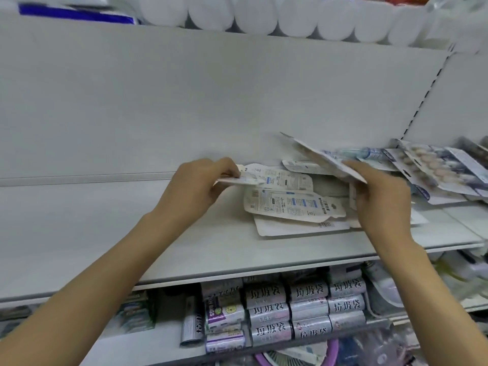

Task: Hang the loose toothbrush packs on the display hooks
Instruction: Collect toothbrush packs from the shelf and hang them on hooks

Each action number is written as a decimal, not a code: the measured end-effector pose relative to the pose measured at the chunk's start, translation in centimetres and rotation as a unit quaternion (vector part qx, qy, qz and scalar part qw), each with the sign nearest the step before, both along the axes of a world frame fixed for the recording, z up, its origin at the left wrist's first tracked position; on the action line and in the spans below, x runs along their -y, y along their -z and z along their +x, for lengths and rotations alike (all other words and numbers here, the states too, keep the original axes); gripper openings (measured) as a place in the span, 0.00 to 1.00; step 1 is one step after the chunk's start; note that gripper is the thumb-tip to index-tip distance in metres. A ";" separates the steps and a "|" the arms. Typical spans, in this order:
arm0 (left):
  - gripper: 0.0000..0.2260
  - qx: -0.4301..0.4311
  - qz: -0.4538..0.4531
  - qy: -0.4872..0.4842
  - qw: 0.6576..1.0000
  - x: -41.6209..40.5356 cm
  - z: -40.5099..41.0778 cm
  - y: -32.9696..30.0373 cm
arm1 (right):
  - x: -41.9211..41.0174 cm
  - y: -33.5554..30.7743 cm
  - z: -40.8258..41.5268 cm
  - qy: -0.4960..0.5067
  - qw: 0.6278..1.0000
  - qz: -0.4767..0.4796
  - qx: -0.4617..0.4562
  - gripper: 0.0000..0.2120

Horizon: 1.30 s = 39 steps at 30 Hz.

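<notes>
**Both hands on toothbrush packs at the white shelf**

We see 2 bare hands reaching over a white shelf (184,247) toward a small heap of loose toothbrush packs (293,204) lying flat, backs up, near the shelf's middle-right. The left hand (196,187) has its grip clenched round 1 pack (247,178) at its narrow end, fingers curled over the top edge, lifting that end off the heap. The right hand (380,199) grasps another pack (317,154), thumb over its lower edge; this pack tilts up and away to the left, its far tip raised above the heap.

Just right of the right hand, more carded packs (435,170) lie fanned and overlapping on the shelf, fronts up; their contents are too blurred for us to name. Behind stands the plain white back panel (211,101), with a slotted upright (427,93) at its right. Above it, a row of white paper rolls (264,17) lines the top shelf. Below, on the lower shelf, stacked silver rolls with printed labels (303,310) sit in rows. We cannot make out any display hooks.
</notes>
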State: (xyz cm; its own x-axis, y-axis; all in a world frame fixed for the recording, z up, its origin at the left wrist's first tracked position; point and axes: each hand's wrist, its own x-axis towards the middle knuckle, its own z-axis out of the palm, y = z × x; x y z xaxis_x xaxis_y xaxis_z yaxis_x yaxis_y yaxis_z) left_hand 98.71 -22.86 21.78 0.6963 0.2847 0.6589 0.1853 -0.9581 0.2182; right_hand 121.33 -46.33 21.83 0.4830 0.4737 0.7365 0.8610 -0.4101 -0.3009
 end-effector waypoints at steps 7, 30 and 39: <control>0.14 0.136 -0.113 -0.068 0.982 0.3 -4.3 -1.7 | -1.9 -3.3 -4.3 -0.106 0.981 0.159 -0.021 0.02; 0.07 0.364 -0.340 -0.148 0.854 2.2 -33.8 -1.6 | -17.0 -5.5 -29.1 -0.460 0.806 0.190 -0.321 0.13; 0.10 0.368 -0.314 -0.201 0.852 3.9 -51.1 -1.1 | -20.5 -5.4 -47.5 -0.549 0.736 0.155 -0.364 0.12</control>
State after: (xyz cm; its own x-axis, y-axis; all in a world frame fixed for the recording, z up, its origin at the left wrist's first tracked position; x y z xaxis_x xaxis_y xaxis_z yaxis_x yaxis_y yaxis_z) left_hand 47.61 -26.76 22.83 -0.0774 0.8598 0.5047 0.0630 -0.5010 0.8631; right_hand 73.84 -25.79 27.21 0.2547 0.7367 0.6264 0.1868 0.5981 -0.7794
